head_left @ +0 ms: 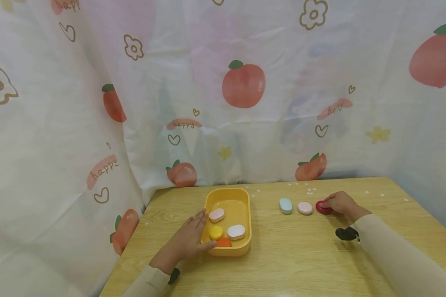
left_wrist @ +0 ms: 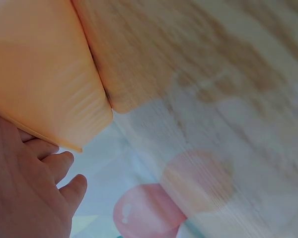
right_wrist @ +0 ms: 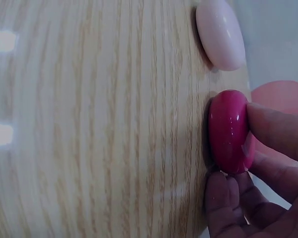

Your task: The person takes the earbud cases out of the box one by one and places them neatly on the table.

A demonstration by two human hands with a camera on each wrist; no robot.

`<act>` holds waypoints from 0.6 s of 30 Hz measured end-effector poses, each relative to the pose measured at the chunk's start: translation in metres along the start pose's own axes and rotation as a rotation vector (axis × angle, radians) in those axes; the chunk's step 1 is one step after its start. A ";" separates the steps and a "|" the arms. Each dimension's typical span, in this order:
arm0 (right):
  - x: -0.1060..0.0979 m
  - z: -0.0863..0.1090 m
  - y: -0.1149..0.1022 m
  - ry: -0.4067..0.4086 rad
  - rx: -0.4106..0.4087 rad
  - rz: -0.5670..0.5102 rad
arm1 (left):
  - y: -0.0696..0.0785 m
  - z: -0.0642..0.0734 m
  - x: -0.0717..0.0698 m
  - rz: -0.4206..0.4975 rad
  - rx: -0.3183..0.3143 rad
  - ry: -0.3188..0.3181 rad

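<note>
In the head view my right hand pinches a glossy crimson oval piece, which lies on the table. The right wrist view shows its thumb on the top face of the crimson piece and fingertips at its edge. My left hand rests with fairly straight fingers along the left rim of a yellow tray, thumb over the near corner. Inside the tray lie a pink piece, a yellow one, a white one and an orange one, partly hidden by the near rim.
Left of the crimson piece, a pale pink oval piece and a light blue one sit in a row on the wooden table. Small white petal-like bits are scattered towards the back edge. A fruit-printed curtain hangs behind.
</note>
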State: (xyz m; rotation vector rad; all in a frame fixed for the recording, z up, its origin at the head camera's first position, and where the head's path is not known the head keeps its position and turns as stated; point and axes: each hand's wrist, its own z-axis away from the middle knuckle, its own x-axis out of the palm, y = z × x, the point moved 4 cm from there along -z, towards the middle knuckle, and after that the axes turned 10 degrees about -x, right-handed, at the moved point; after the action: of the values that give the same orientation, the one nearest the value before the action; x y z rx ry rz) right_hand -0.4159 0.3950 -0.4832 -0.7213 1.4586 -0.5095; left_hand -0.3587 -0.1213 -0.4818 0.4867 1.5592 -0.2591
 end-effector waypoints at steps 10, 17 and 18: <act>0.000 0.001 0.002 0.016 0.033 0.005 | 0.000 0.000 0.000 0.005 -0.004 0.001; 0.001 0.004 0.003 0.019 0.045 -0.053 | 0.001 0.001 0.000 0.013 -0.001 0.000; 0.001 0.004 0.004 0.021 0.049 -0.060 | 0.001 0.001 0.000 0.013 -0.003 -0.001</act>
State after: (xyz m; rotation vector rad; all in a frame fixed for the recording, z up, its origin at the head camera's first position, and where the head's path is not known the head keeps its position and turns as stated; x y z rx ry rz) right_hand -0.4123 0.3979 -0.4867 -0.7246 1.4420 -0.5987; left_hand -0.3576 -0.1205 -0.4813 0.4944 1.5545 -0.2472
